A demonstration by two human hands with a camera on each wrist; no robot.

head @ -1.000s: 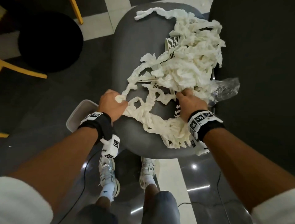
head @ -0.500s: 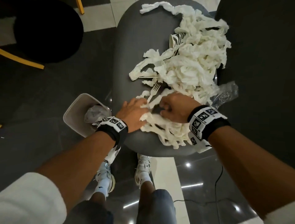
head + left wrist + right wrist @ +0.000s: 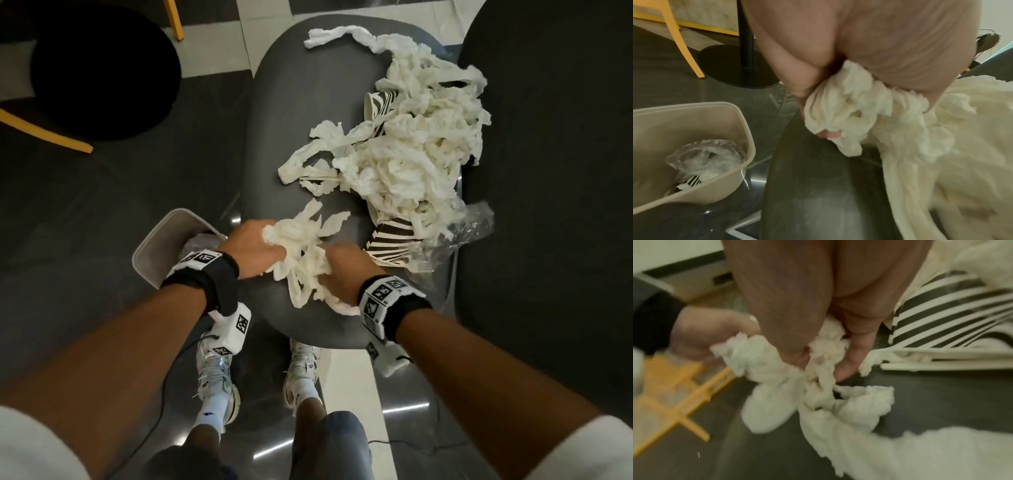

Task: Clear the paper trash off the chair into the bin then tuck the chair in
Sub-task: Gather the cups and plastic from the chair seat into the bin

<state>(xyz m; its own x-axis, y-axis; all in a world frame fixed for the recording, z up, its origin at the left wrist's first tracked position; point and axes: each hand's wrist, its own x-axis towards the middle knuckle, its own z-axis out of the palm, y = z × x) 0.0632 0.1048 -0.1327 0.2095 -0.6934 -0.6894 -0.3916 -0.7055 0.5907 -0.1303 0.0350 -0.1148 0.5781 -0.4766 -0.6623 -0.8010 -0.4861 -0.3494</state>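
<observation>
A grey padded chair seat (image 3: pixel 301 113) carries a big tangle of white paper strips (image 3: pixel 411 161). At the seat's near end my left hand (image 3: pixel 255 248) and right hand (image 3: pixel 342 270) each grip one shared wad of paper strips (image 3: pixel 301 253). In the left wrist view the fingers (image 3: pixel 828 134) curl round the wad (image 3: pixel 849 116), above the seat's left edge. In the right wrist view my right fingers (image 3: pixel 846 369) close on the strips (image 3: pixel 824 353). The beige bin (image 3: pixel 150 253) stands on the floor left of the chair, beside my left wrist.
Striped paper cups (image 3: pixel 394 243) (image 3: pixel 380 102), a white plastic fork and a clear plastic wrapper (image 3: pixel 466 226) lie among the paper. The bin (image 3: pixel 694 123) holds crumpled clear plastic (image 3: pixel 705 159). A black round table base (image 3: pixel 99 68) and yellow chair legs (image 3: pixel 44 133) stand left; a dark surface borders the right.
Both hands came together at the seat's near end, bunching loose strips into a wad pulled off the main pile. The lower striped cup is now uncovered.
</observation>
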